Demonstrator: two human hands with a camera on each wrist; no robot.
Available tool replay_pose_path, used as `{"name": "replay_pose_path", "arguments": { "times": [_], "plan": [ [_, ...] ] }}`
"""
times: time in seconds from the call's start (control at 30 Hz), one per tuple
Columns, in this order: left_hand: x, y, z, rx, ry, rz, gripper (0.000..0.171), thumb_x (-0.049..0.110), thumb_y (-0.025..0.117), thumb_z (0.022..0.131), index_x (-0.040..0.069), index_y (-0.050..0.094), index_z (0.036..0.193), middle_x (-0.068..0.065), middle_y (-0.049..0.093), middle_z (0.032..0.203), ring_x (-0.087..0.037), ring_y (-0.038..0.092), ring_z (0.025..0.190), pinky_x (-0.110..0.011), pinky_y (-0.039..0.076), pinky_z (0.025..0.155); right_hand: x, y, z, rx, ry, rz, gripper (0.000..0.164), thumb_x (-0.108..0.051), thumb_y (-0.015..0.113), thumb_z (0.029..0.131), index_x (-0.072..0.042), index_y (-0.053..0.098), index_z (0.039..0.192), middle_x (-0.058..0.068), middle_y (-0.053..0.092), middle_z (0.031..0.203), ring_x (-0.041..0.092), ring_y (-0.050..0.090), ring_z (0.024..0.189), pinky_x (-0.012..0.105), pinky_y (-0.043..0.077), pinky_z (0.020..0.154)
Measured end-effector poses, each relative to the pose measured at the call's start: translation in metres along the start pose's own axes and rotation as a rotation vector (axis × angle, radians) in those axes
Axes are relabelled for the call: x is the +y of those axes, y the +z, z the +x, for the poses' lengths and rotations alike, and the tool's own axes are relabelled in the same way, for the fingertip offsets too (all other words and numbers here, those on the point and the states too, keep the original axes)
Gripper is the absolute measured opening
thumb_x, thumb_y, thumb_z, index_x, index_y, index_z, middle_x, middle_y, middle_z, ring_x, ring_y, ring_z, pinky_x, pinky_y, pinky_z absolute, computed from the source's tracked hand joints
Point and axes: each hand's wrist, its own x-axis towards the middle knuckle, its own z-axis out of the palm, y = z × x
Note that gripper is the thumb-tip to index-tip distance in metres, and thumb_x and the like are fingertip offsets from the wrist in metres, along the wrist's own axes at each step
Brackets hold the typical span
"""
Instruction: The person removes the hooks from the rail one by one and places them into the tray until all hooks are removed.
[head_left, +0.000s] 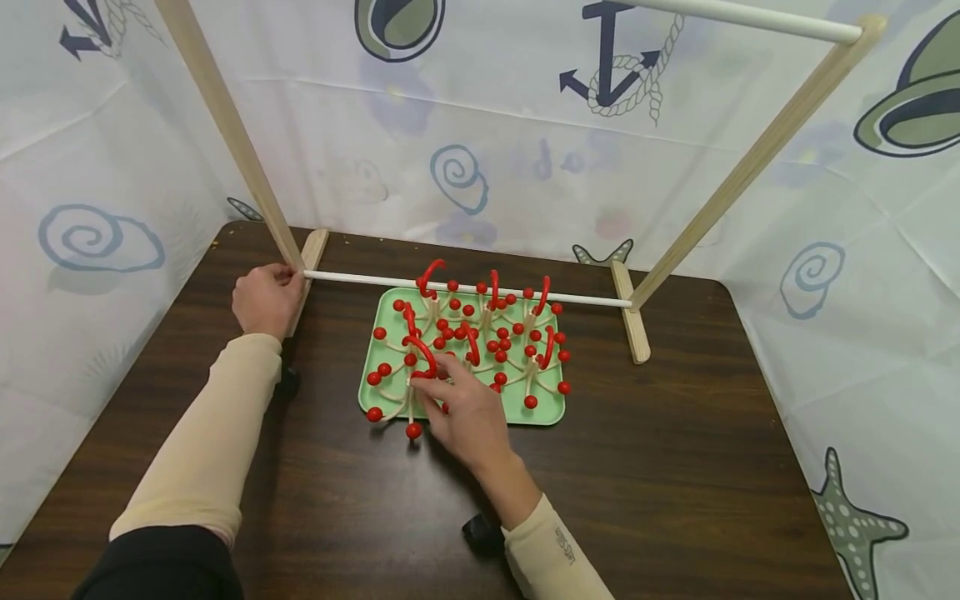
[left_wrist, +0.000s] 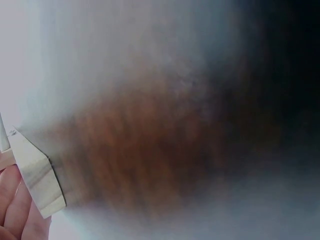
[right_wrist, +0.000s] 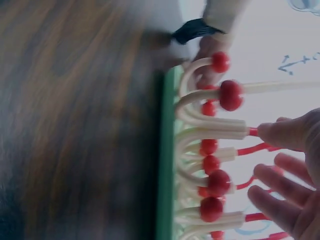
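Observation:
My left hand (head_left: 264, 298) holds the lower left corner of a wooden frame, where the upright (head_left: 238, 142) meets its foot (head_left: 315, 248). In the left wrist view, fingers (left_wrist: 20, 210) lie behind the end of a wooden piece (left_wrist: 37, 175). With thumb and fingertips my right hand (head_left: 471, 412) pinches the red hook (head_left: 422, 350) of the front-left branched hanger, whose cream curved arms (right_wrist: 210, 122) end in red balls (right_wrist: 231, 95). Several like hangers with red hooks (head_left: 546, 346) stand on a green tray (head_left: 551, 412).
A white lower rod (head_left: 352, 277) crosses behind the tray, with another white rod (head_left: 757, 18) up high. The right upright (head_left: 750, 175) stands on its foot (head_left: 632, 321). Behind the brown table (head_left: 675, 467) hangs a printed white curtain (head_left: 510, 108).

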Motion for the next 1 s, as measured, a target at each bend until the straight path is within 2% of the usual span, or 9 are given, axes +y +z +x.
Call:
{"name": "replay_pose_path", "arguments": {
  "times": [0.1,0.17,0.33,0.5,0.67,0.83,1.0],
  "plan": [
    [-0.003,-0.001,-0.001,0.0,-0.001,-0.004,0.043,0.037,0.056,0.096,0.001,0.07,0.117,-0.017,0.071,0.109,-0.04,0.066,0.099,-0.056,0.046,0.082,-0.004,-0.009,-0.005,0.028,0.066,0.074,0.027,-0.014,0.081,0.081,-0.018,0.078,0.107,0.0,0.061,0.128,0.011,0.067,0.096,0.021,0.046,0.053],
    [-0.005,0.0,-0.002,-0.004,-0.002,0.001,0.044,0.037,0.055,0.096,0.001,0.07,0.117,-0.018,0.071,0.108,-0.04,0.066,0.099,-0.056,0.046,0.082,-0.006,-0.015,-0.009,0.076,0.084,0.142,0.027,-0.012,0.08,0.081,-0.014,0.077,0.108,0.0,0.063,0.127,0.01,0.067,0.097,0.021,0.05,0.058],
    [-0.009,0.0,-0.003,-0.007,0.003,0.003,0.045,0.038,0.055,0.096,0.001,0.07,0.117,-0.018,0.071,0.108,-0.04,0.066,0.1,-0.056,0.046,0.082,-0.005,-0.03,-0.019,0.222,0.032,0.288,0.022,-0.006,0.075,0.084,-0.009,0.076,0.106,0.006,0.068,0.115,0.015,0.067,0.102,0.029,0.054,0.078],
    [-0.013,-0.003,-0.002,-0.003,0.005,-0.012,0.045,0.038,0.056,0.096,0.001,0.07,0.117,-0.017,0.071,0.108,-0.039,0.066,0.101,-0.056,0.045,0.085,0.001,-0.051,-0.022,0.334,0.013,0.407,0.022,0.006,0.074,0.08,-0.002,0.075,0.101,0.009,0.071,0.101,0.019,0.069,0.088,0.027,0.055,0.075],
    [-0.017,-0.006,-0.003,-0.03,0.001,-0.023,0.043,0.034,0.058,0.096,-0.001,0.068,0.119,-0.019,0.07,0.11,-0.039,0.065,0.104,-0.054,0.043,0.091,0.004,-0.081,-0.024,0.406,0.099,0.439,0.021,0.017,0.071,0.076,0.006,0.074,0.094,0.016,0.07,0.091,0.024,0.069,0.076,0.024,0.055,0.069],
    [-0.018,-0.007,-0.006,-0.072,0.038,-0.05,0.047,0.033,0.058,0.096,-0.002,0.064,0.125,-0.02,0.068,0.115,-0.038,0.064,0.108,-0.054,0.041,0.096,0.015,-0.104,-0.033,0.435,0.221,0.41,0.018,0.019,0.069,0.078,0.007,0.073,0.091,0.017,0.069,0.085,0.022,0.067,0.07,0.021,0.054,0.065],
    [-0.023,-0.011,-0.014,-0.154,0.05,-0.129,0.061,0.036,0.058,0.096,-0.002,0.047,0.143,-0.024,0.055,0.134,-0.037,0.058,0.118,-0.052,0.043,0.098,0.031,-0.117,-0.042,0.453,0.26,0.388,0.017,0.019,0.068,0.079,0.009,0.072,0.091,0.018,0.069,0.083,0.023,0.066,0.067,0.02,0.053,0.064]
  ]
}}
